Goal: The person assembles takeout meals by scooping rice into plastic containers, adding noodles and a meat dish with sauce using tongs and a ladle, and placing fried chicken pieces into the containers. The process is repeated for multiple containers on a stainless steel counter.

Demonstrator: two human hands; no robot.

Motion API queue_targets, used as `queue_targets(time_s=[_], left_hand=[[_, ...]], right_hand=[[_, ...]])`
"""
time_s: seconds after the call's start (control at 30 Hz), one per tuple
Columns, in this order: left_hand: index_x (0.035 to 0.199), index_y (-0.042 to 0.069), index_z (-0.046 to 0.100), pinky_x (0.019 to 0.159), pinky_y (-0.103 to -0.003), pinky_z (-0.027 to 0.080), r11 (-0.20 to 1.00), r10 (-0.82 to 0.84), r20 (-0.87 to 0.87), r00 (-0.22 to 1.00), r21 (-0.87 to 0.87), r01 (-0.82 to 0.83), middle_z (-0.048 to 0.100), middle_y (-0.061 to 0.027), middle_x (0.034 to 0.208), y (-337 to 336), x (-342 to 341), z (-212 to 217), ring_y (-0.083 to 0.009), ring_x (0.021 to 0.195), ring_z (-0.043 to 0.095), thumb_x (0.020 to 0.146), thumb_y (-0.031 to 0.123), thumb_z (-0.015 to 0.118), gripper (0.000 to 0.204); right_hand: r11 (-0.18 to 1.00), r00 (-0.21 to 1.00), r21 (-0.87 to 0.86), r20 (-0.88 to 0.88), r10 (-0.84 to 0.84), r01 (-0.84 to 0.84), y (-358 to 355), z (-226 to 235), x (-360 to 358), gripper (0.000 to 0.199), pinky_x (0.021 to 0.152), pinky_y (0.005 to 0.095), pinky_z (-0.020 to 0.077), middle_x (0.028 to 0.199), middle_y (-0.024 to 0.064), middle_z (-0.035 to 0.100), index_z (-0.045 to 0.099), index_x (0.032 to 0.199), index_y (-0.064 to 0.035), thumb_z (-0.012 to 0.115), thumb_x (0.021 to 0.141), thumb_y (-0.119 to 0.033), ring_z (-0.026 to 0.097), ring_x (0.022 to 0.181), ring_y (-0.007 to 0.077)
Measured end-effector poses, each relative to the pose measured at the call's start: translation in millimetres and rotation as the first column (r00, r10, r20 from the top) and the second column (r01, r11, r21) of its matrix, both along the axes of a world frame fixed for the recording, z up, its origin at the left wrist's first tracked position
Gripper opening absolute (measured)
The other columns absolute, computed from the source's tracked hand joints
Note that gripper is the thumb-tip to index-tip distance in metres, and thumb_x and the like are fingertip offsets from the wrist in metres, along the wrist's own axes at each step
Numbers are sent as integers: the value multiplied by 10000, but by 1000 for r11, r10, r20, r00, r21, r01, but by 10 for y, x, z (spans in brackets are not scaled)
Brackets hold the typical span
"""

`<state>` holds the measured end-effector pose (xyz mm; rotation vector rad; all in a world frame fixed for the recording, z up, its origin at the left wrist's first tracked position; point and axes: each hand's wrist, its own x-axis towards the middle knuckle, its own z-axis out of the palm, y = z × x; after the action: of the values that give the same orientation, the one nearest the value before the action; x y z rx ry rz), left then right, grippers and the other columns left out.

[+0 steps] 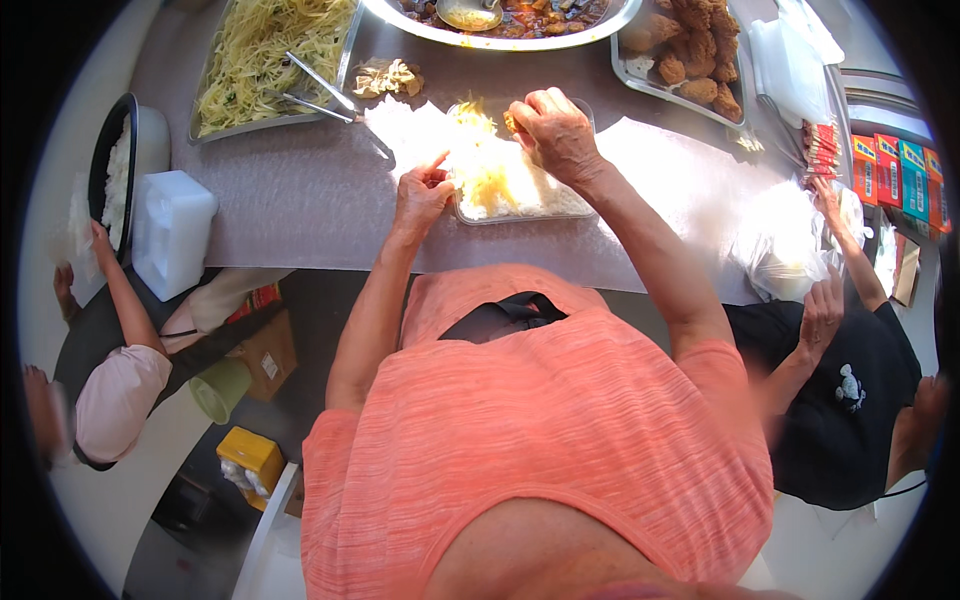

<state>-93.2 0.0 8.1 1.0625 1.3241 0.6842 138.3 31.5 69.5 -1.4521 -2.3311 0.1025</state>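
Observation:
A clear plastic takeaway container (523, 215) of white rice sits in front of me in bright sunlight. Pale yellow shreds and an orange-brown stain lie on the rice at its left. My left hand (425, 195) is at the container's left rim, its fingers mostly curled and touching the edge. Over the far side of the container, my right hand (556, 135) is closed on a golden-brown fried piece (512, 122). Most of that piece is hidden by the fingers, so its exact kind does not show.
Beyond stand a tray of shredded vegetable (268, 60) with tongs (325, 90), a large pan of dark stew (545, 42) with a ladle, and a tray of fried chicken (695, 45). Stacked containers (790, 75) and a white bag (785, 250) are rightward. A co-worker works on each side; a rice tub (150, 135) stands left.

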Motion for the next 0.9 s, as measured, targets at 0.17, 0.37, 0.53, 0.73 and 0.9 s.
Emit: queue_targets(time_s=[0.17, 0.37, 0.53, 0.73, 0.9], left_hand=[[1244, 33, 545, 548, -198, 445, 1000, 5, 10, 1000, -4, -5, 591, -13, 808, -20, -64, -51, -65, 607, 521, 721, -67, 569, 534], [1248, 34, 542, 545, -198, 442, 1000, -27, 58, 998, 4, 26, 587, -11, 796, 4, -173, -197, -68, 606, 518, 719, -79, 563, 541], [1238, 25, 548, 524, -203, 439, 997, -76, 60, 995, -5, 76, 595, -14, 767, 86, 7, -170, -71, 586, 519, 715, -61, 563, 531], [1270, 40, 520, 564, -209, 458, 949, -296, 14, 955, 113, 293, 584, -6, 763, 153, 882, -74, -73, 654, 525, 751, -51, 600, 533], [1282, 67, 502, 775, -304, 508, 827, -506, -56, 861, 255, 502, 631, -117, 963, 85, 1287, 158, -192, 844, 628, 783, 162, 675, 536]], right_hand=[[999, 989, -47, -149, -14, 7, 8, -136, -65, 198, 780, 351, 477, 948, 90, 579, 604, 913, -48, 657, 778, -183, 550, 918, 255], [987, 951, 42, -277, -138, 155, -136, -75, 348, 199, 790, 342, 491, 946, 120, 626, 625, 957, -22, 642, 769, -84, 591, 897, 274], [933, 846, -38, -409, -342, 359, -345, -7, 633, 206, 641, 247, 488, 942, 91, 660, 649, 995, -29, 649, 791, -51, 633, 806, 171], [953, 824, -19, -497, -271, 302, -490, 151, 644, 180, 640, 290, 514, 913, 109, 648, 625, 970, -47, 644, 792, -65, 635, 774, 208], [977, 831, -42, -520, -200, 209, -432, 338, 316, 220, 627, 283, 522, 958, 109, 632, 625, 1015, -39, 649, 796, -55, 630, 754, 188]])
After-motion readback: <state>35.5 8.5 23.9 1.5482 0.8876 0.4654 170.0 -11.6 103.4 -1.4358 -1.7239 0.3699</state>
